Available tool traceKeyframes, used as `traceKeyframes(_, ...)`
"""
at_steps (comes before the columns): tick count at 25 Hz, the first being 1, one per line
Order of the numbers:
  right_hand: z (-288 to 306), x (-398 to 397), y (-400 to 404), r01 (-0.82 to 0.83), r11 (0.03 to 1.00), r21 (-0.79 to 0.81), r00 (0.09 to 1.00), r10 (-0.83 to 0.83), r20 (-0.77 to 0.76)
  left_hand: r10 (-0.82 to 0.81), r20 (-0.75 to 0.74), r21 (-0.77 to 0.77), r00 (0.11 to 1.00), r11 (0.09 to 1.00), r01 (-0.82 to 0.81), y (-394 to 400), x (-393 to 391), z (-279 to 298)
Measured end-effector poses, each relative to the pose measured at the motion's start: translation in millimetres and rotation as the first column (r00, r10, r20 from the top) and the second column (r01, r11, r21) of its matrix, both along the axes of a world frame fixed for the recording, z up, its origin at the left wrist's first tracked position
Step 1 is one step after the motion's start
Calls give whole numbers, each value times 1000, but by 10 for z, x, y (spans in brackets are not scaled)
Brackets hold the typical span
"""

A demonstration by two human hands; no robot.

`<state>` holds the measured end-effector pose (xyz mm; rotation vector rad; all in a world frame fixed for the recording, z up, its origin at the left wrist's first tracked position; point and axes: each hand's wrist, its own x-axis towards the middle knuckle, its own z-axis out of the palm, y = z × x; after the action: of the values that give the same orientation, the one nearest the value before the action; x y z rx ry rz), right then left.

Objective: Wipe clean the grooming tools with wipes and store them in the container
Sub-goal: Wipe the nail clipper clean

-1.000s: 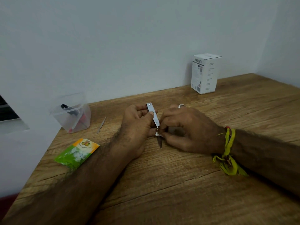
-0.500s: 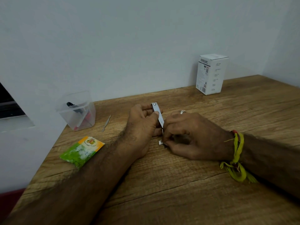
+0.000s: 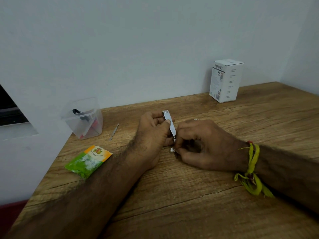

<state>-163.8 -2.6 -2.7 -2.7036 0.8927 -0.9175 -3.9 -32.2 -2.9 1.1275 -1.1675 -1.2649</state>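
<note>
We see a clear plastic container [image 3: 82,119] at the table's [image 3: 198,195] far left, against the wall — inside it a black tool and something pink. Just beside it lies a slim metal tool [image 3: 114,132], and nearer us a green-and-orange wipe sachet [image 3: 88,160]. A white box [image 3: 225,80] stands upright by the wall, well apart. At the centre, our left hand [image 3: 152,135] grips a metal nail clipper [image 3: 169,123] between thumb and fingers — our right hand [image 3: 205,145] pinches a small white wipe [image 3: 172,149] against its lower end, which the fingers hide.
</note>
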Motion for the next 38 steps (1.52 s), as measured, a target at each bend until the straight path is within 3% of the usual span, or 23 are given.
traceKeyframes(12, -12, 28, -67, 114, 988, -104, 993, -113, 17, 12, 5, 0, 1000, 1000, -12, -17, 4, -14)
traceKeyframes(22, -15, 18, -37, 164, 984, -70, 986, -162, 41, 6, -18, 21, 1000, 1000, -5, 17, -2, 6)
traceKeyframes(25, -1, 14, -34, 163, 986, -43, 986, -161, 53, 15, -60, 22, 998, 1000, -13, 34, -2, 35)
traceKeyframes(27, 18, -14, -34, 190, 982, -24, 972, -184, 148, 25, -135, 26, 991, 999, -22, 51, -6, 54)
traceKeyframes(30, 55, -67, -60, 248, 955, 159, 870, -292, 397, 36, -337, 28, 941, 999, -28, 64, 16, 82)
traceKeyframes(32, 65, -62, -71, 193, 923, 334, 826, -336, 452, 41, -426, 9, 904, 999, -41, 62, 43, 98)
traceKeyframes(35, 63, -22, -51, 70, 868, 492, 802, -342, 489, 28, -343, -106, 939, 992, -68, 68, 42, 88)
traceKeyframes(38, 75, 20, -38, -77, 788, 611, 687, -402, 605, 96, -269, -185, 958, 971, -149, 57, 45, 67)
